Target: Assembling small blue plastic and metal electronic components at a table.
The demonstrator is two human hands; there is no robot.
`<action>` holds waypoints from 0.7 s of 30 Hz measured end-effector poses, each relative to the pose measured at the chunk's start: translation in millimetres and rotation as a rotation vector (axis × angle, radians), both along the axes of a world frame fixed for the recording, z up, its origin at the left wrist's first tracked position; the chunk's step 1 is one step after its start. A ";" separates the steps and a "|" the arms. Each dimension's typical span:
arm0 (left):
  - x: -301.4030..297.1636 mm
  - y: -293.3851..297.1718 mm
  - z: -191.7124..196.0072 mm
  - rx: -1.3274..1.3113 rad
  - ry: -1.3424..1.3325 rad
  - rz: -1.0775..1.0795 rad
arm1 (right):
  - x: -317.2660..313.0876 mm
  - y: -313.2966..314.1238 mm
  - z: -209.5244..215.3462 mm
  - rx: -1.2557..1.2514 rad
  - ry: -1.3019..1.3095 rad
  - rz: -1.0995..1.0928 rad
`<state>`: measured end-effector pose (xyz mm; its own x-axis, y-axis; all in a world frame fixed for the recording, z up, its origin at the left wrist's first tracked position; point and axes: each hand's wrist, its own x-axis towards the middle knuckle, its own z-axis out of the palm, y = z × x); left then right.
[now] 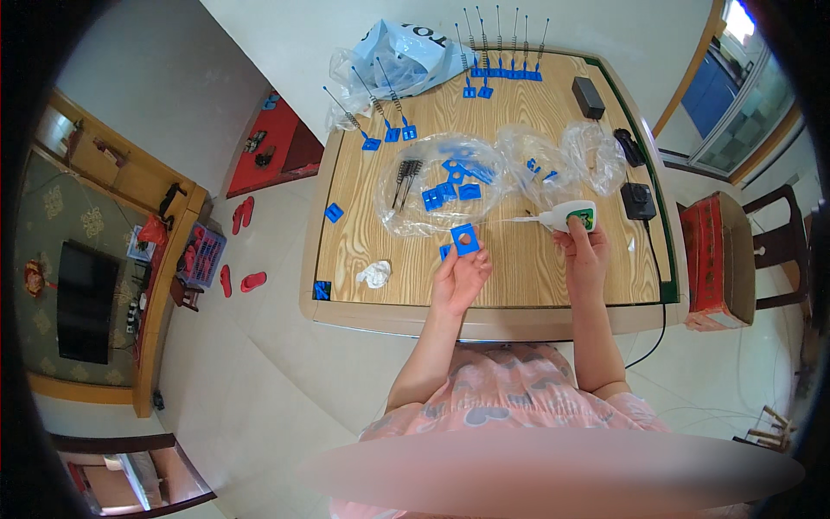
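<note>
My left hand [464,277] pinches a blue square plastic piece with a round hole [468,249] at the table's near side. Another small blue part [445,252] shows just left of its fingers; whether they touch it I cannot tell. In my right hand [585,253] is a white glue bottle [559,210] with a green label, tilted so its thin nozzle points left, above and right of the blue piece. Nozzle and piece are apart. Beyond my left hand, a see-through plastic bag [393,221] carries several blue parts [445,190] and dark springs [405,177].
Blue bases with upright springs [484,65] stand along the far edge, others [392,131] at far left. More see-through bags [596,156] lie to the right, beside a black box [588,98] and a small corded black device [638,201]. Crumpled tissue [374,274] sits near left.
</note>
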<state>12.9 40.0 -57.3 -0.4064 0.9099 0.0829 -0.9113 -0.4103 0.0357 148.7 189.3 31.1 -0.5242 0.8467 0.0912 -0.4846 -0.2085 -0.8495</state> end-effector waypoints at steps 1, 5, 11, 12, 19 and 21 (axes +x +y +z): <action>-0.2 0.2 -0.4 0.015 0.013 -0.008 | 0.0 -0.1 -0.1 0.000 0.000 0.000; -0.3 0.8 -0.9 0.029 0.018 -0.014 | -0.1 0.2 -1.1 -0.004 0.022 -0.003; -0.4 0.8 -1.4 0.037 0.016 -0.014 | 0.0 1.1 -4.6 -0.012 0.033 0.003; -0.6 0.9 -1.3 0.043 0.011 -0.017 | 0.1 1.3 -5.0 -0.014 0.036 0.002; 0.9 0.5 4.5 0.001 -0.035 0.013 | 7.4 10.4 -10.1 -0.041 -0.012 -0.045; 1.1 0.7 4.2 0.005 -0.031 0.017 | 7.6 10.6 -7.7 -0.022 0.005 -0.047</action>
